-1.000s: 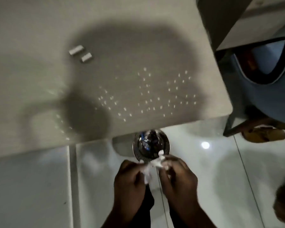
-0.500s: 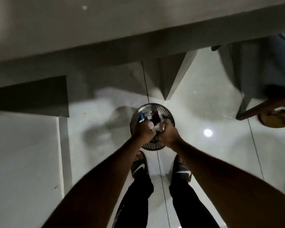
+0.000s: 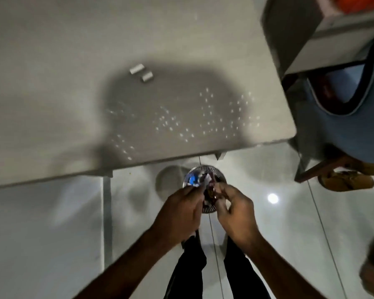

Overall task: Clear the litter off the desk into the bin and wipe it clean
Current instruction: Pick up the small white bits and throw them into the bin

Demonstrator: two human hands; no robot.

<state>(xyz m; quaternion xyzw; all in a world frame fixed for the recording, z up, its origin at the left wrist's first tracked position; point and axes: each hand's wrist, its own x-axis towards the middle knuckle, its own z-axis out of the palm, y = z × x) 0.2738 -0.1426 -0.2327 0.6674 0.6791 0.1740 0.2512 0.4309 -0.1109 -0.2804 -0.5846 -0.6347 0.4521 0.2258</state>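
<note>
My left hand (image 3: 181,212) and my right hand (image 3: 235,214) hover side by side over a round metal mesh bin (image 3: 219,172) on the floor, just in front of the desk edge. Blue, white and dark scraps (image 3: 192,180) lie in the bin. A white paper scrap (image 3: 207,180) sits at my left fingertips; whether it is held is unclear. My right fingers are loosely curled and apart, with nothing seen in them. On the grey desk (image 3: 52,104) lie two small white cylinders (image 3: 141,73) and many scattered tiny white bits (image 3: 207,117).
A blue chair (image 3: 354,126) stands right of the desk, with sandals (image 3: 345,180) on the floor below it. A grey shelf unit (image 3: 300,29) is at the top right. The floor is glossy white tile. My dark-trousered legs (image 3: 190,266) are under my arms.
My head has lifted, so the desk top is back in view. My hands have risen a little above the bin and drawn apart; the crumpled paper between them is no longer bunched there.
</note>
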